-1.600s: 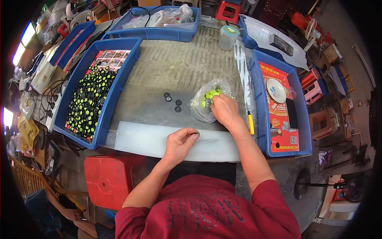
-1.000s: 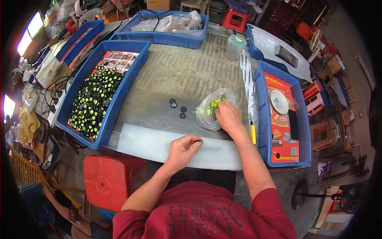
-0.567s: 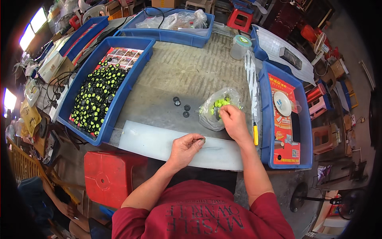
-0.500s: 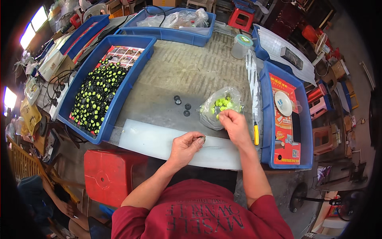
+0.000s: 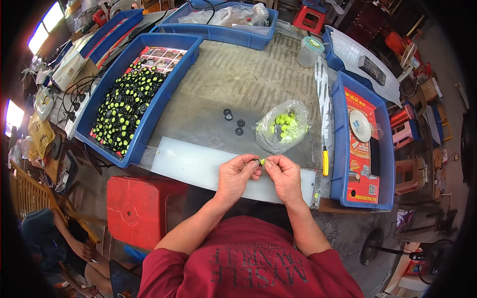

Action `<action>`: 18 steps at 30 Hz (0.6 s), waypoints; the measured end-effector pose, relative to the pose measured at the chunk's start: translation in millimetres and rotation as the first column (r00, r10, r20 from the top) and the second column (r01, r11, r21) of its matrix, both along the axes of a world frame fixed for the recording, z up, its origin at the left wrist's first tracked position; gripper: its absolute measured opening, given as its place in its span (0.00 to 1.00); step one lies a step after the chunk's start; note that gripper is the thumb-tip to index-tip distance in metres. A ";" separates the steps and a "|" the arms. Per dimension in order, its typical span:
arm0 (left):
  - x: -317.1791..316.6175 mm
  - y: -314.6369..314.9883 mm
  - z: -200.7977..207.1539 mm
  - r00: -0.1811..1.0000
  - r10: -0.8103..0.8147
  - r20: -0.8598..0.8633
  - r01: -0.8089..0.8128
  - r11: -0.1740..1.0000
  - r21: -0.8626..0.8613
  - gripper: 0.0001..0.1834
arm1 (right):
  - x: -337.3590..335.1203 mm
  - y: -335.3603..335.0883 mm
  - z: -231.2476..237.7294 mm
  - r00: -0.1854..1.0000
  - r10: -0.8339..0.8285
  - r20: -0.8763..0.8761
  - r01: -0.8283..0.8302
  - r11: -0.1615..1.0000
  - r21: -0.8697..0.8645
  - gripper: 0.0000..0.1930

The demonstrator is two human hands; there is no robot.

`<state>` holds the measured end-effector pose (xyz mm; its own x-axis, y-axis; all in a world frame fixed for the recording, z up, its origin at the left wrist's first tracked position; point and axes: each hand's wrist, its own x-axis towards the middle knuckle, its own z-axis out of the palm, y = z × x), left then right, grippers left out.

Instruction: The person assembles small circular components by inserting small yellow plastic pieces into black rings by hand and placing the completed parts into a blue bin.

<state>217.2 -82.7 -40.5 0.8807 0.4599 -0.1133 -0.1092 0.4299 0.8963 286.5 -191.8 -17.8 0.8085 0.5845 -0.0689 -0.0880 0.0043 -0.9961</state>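
both forearms reach forward from the lower edge and bend inward, so the two hands meet above the white board [image 5: 186, 160], thumbs and fingertips nearly touching. the left hand [image 5: 233, 178], over the middle of the board, is closed in a pinch, thumb against index finger, on a small black piece [image 5: 256, 160], its other fingers curled. the right hand [image 5: 284, 180], over the board's right half, is likewise closed in a pinch, holding a green disc [image 5: 262, 162] right at the black piece; whether the two are joined is too small to tell. half a second ago the right hand was farther out, at the near edge of the clear bag [image 5: 267, 138]; now it is drawn back beside the left hand, which has stayed over the board with its pinch. the bag, uncovered now, sits open just beyond the board's far edge with green discs [image 5: 285, 127] inside. four loose black parts [image 5: 240, 122] lie beyond the board too, left of the bag, grouped as before.
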 end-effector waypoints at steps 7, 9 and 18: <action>-4.8 -3.0 -0.1 1.000 -0.009 0.013 0.008 0.997 0.076 0.09 | -4.1 0.0 -2.9 0.998 -0.012 0.058 0.013 1.000 -0.013 0.07; -5.1 -4.3 -0.7 1.000 -0.020 0.023 0.018 0.995 0.099 0.09 | -5.8 1.1 -4.7 1.000 -0.014 0.016 0.013 0.998 0.056 0.06; -7.4 -5.9 -0.9 0.998 -0.008 0.063 0.000 0.991 0.132 0.08 | -8.8 -2.8 0.8 0.913 -0.021 0.406 0.088 0.985 -0.148 0.06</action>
